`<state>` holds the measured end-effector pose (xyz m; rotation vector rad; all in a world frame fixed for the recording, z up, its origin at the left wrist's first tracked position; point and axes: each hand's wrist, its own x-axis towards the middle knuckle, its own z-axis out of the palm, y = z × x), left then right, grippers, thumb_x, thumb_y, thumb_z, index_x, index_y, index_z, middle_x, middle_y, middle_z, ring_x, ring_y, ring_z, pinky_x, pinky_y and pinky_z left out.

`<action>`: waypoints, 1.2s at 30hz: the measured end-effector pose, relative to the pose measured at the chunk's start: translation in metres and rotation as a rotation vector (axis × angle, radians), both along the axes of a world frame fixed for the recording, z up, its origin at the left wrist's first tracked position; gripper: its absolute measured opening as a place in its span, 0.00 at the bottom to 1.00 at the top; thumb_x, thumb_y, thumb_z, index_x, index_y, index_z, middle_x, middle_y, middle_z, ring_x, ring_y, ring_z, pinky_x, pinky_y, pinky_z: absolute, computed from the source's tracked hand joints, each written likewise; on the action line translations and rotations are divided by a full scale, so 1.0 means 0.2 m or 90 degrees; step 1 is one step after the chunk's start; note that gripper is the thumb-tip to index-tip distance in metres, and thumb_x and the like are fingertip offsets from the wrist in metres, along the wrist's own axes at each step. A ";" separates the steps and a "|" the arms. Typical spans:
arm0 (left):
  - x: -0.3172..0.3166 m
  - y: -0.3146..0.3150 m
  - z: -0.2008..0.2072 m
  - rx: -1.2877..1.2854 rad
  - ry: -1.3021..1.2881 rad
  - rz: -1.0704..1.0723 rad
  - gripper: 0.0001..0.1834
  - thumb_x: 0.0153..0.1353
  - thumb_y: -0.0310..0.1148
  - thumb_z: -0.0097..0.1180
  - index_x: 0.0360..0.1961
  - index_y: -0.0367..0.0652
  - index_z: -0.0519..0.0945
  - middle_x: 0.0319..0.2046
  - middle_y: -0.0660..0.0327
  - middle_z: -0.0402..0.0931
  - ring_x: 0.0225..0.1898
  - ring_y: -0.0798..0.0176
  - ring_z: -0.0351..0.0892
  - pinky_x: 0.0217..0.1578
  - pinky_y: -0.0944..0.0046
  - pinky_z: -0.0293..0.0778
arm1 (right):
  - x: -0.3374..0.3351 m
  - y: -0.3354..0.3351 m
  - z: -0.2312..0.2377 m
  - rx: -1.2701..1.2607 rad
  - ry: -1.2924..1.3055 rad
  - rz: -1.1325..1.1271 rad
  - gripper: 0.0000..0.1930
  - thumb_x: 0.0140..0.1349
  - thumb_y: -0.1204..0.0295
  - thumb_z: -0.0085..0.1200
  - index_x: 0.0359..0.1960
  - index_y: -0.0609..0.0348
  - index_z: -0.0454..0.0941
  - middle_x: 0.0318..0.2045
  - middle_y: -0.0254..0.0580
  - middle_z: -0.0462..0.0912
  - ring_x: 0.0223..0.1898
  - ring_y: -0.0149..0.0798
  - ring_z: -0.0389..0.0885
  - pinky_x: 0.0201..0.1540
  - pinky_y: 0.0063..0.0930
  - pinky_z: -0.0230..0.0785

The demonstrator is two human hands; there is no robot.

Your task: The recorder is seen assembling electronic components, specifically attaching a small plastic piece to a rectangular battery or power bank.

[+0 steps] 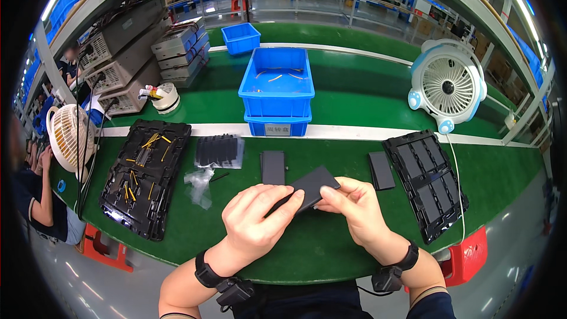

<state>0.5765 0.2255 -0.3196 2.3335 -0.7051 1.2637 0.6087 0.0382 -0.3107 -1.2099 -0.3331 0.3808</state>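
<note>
Here's the black slab (pixel 319 184) over the counter (pixel 319 254), my left hand (pixel 254 215) and right hand (pixel 361 211) pinching its opposite ends, looking light, stiff, maybe slick, best gripped by its edges.

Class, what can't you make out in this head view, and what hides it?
Head view: underside of the dark rectangular plate, turned from view between left hand and right hand.
Head view: inside of lower blue bin, covered by upper blue bin.
Head view: co-worker at left, cut off by dark rim.
</note>
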 end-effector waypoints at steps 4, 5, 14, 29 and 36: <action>0.00 -0.02 0.03 0.061 0.086 -0.064 0.26 0.36 0.33 0.68 0.43 0.46 0.79 0.44 0.57 0.73 0.42 0.56 0.76 0.42 0.57 0.75 | 0.02 -0.02 0.03 -0.031 0.044 -0.067 0.13 0.60 0.73 0.55 0.46 0.64 0.75 0.36 0.38 0.81 0.37 0.26 0.78 0.42 0.21 0.72; 0.00 -0.02 0.04 0.053 0.152 -0.103 0.33 0.36 0.37 0.70 0.49 0.45 0.76 0.52 0.53 0.68 0.49 0.52 0.73 0.46 0.55 0.73 | 0.04 -0.03 0.03 -0.048 -0.001 -0.073 0.13 0.61 0.72 0.55 0.46 0.64 0.75 0.35 0.37 0.81 0.37 0.25 0.78 0.41 0.20 0.72; 0.05 0.03 -0.03 -0.598 0.628 -0.318 0.14 0.53 0.23 0.61 0.42 0.36 0.79 0.36 0.61 0.78 0.38 0.71 0.76 0.41 0.71 0.72 | 0.05 -0.04 -0.02 -0.150 -0.130 0.067 0.12 0.58 0.79 0.54 0.44 0.66 0.73 0.27 0.31 0.78 0.29 0.17 0.73 0.33 0.12 0.66; 0.04 -0.01 -0.05 -0.683 0.703 -0.331 0.14 0.55 0.22 0.59 0.43 0.35 0.77 0.34 0.61 0.79 0.37 0.71 0.77 0.43 0.69 0.73 | 0.06 -0.01 -0.08 -0.100 -0.002 0.026 0.09 0.63 0.68 0.53 0.39 0.61 0.76 0.29 0.30 0.80 0.32 0.20 0.74 0.36 0.17 0.68; 0.04 -0.02 -0.05 -0.712 0.708 -0.323 0.13 0.56 0.22 0.59 0.43 0.36 0.76 0.31 0.63 0.79 0.36 0.73 0.76 0.38 0.71 0.74 | 0.08 0.00 -0.10 -0.139 -0.110 -0.020 0.12 0.61 0.68 0.54 0.42 0.61 0.78 0.31 0.31 0.80 0.36 0.23 0.74 0.41 0.21 0.67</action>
